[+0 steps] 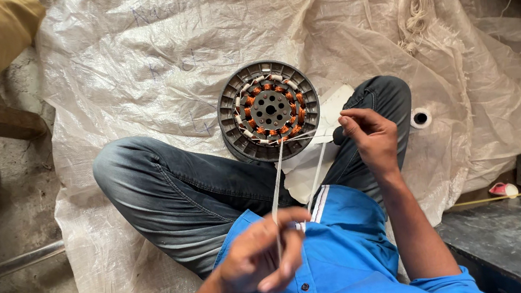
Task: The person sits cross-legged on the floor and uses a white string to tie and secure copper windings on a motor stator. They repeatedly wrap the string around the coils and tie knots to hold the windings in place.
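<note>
Stator (269, 111) rests between the seated person's crossed knees on a white plastic sheet (141, 54), at about twelve o'clock from the hands. Copper coils show orange around its ring, and white tape already wraps much of the winding from nine through one o'clock; the lower arc near six o'clock looks only partly bound, so the lacing seems well along but unfinished. Left hand (262, 254) is closed, pinching a taut strip of white tape (277, 179) that runs up to the stator's lower edge. Right hand (370, 137), at three o'clock, is closed on another strand. A small tape roll (420, 118) lies just beyond it.
</note>
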